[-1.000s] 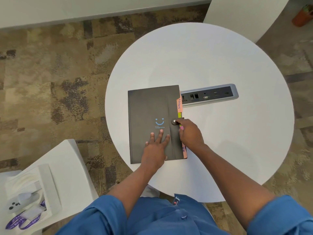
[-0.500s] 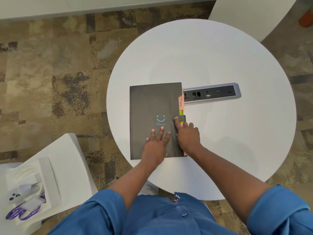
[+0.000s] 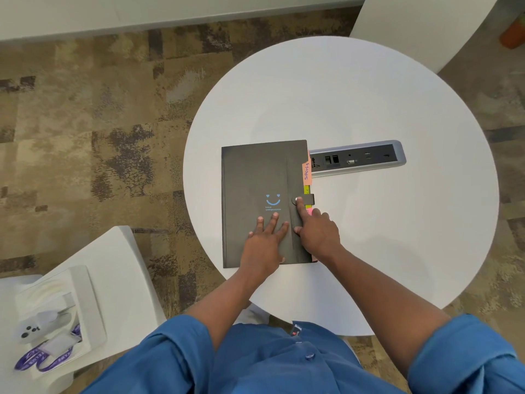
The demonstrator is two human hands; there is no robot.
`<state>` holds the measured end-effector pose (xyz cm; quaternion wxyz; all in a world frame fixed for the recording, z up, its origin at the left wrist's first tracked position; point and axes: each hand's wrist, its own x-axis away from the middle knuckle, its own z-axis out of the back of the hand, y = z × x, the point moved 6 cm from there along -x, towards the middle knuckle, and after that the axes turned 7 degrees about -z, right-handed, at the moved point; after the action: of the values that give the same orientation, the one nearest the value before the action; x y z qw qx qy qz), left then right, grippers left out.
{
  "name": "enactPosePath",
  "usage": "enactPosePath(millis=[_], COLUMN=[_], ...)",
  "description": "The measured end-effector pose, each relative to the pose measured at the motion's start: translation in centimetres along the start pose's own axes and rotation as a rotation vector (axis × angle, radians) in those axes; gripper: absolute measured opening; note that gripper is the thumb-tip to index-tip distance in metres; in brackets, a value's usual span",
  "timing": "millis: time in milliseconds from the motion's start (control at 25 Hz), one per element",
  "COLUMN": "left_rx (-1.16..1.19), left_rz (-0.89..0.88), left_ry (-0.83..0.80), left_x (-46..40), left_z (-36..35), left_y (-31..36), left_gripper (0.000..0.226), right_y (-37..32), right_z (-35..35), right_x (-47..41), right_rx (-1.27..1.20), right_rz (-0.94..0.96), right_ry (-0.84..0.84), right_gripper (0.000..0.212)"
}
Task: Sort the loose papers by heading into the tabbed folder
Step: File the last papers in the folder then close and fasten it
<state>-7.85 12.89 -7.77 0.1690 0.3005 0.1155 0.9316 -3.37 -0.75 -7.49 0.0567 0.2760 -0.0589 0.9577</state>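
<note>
The left hand (image 3: 265, 244) lies flat, fingers spread, on the near part of the closed dark grey tabbed folder (image 3: 255, 177), while the right hand (image 3: 316, 231), other fingers curled, presses its forefinger on the folder's round snap strap (image 3: 303, 199). The folder rests on the round white table (image 3: 397, 237), its long axis running away from the person, the opening edge with an orange "Sports" tab (image 3: 306, 172) facing right. Its far right corner touches a grey socket strip (image 3: 358, 159).

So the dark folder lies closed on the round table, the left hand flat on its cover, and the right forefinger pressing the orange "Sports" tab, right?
Not quite. In the head view the right hand presses its forefinger on the snap button of the strap, not the orange Sports tab. The rest holds: the folder lies closed on the round table, with the left hand flat on its cover.
</note>
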Motion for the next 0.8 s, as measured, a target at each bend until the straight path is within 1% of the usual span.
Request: enactPosePath(millis=[80, 160, 240, 320, 400, 560, 720, 800], left_rx=[0.000, 0.056, 0.114, 0.163, 0.247, 0.371, 0.697, 0.913], left_rz=[0.048, 0.190, 0.354, 0.482, 0.560, 0.613, 0.734, 0.715], left_ry=[0.127, 0.269, 0.359, 0.372, 0.366, 0.371, 0.422, 0.462], left_x=[0.4, 1.2, 2.3, 3.3, 4.0, 4.1, 4.0, 4.1], left_z=[1.4, 2.8, 3.4, 3.2, 2.6, 2.3, 1.0, 0.7], left_y=[-0.9, -2.7, -4.8, -6.5, -7.6, -8.1, -9.7, -10.2], left_gripper=[0.080, 0.073, 0.069, 0.073, 0.078, 0.078, 0.072, 0.053], right_y=[1.0, 2.3, 3.3, 4.0, 4.8, 5.5, 5.5, 5.6], right_z=[0.1, -0.3, -1.2, -2.4, -3.5, -4.1, -3.9, -3.9], right_x=[0.9, 2.2, 3.3, 3.6, 3.5, 3.5, 3.7, 3.7], right_rx=[-0.191, -0.419, -0.560, -0.618, -0.671, -0.751, -0.741, -0.740], right_rz=[-0.089, -0.203, -0.269, -0.308, -0.363, -0.398, -0.364, -0.356], right_ry=[0.026, 0.065, 0.075, 0.051, 0.003, -0.048, -0.036, -0.039], right_gripper=[0.074, 0.072, 0.065, 0.060, 0.057, 0.041, 0.031, 0.029])
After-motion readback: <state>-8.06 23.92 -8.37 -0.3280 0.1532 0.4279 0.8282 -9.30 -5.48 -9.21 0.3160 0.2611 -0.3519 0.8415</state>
